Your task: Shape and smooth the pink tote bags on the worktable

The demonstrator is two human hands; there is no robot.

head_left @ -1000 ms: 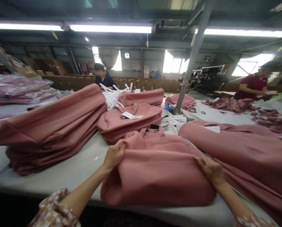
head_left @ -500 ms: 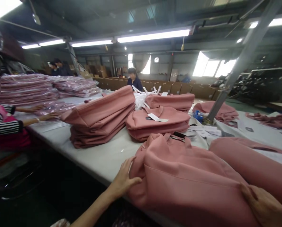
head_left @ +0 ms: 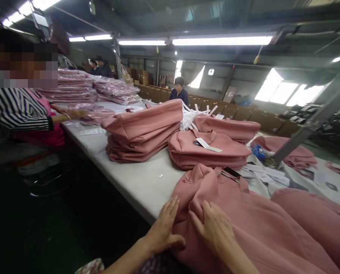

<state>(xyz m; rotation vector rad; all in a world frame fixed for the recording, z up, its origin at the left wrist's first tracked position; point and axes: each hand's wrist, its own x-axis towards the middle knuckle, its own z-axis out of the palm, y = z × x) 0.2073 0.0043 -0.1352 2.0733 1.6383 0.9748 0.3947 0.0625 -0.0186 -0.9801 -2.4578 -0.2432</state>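
A large pink bag (head_left: pixel 261 228) lies on the table in front of me, its strap and a dark label or opening on top. My left hand (head_left: pixel 166 228) rests against its left end, fingers stretched along the fabric and thumb apart. Just to the right, my right hand (head_left: pixel 215 226) grips a fold of the same bag between thumb and fingers. Beyond it sits another pink bag (head_left: pixel 206 152) with a white tag (head_left: pixel 208 144) lying across it. At the far right lies one more pink piece (head_left: pixel 312 217), partly cut off.
A stack of pink bags (head_left: pixel 144 129) stands beyond my left hand, near the table edge (head_left: pixel 115 177). White strips (head_left: pixel 189 118), loose papers (head_left: pixel 267 173) and a slanted post (head_left: pixel 298 140) are farther back. On the left, a co-worker in striped sleeves (head_left: pixel 18 110) handles plastic-wrapped goods.
My right hand has moved left from the bag's far right end to grip its left part. My left hand stays at the left end. The view has turned left.
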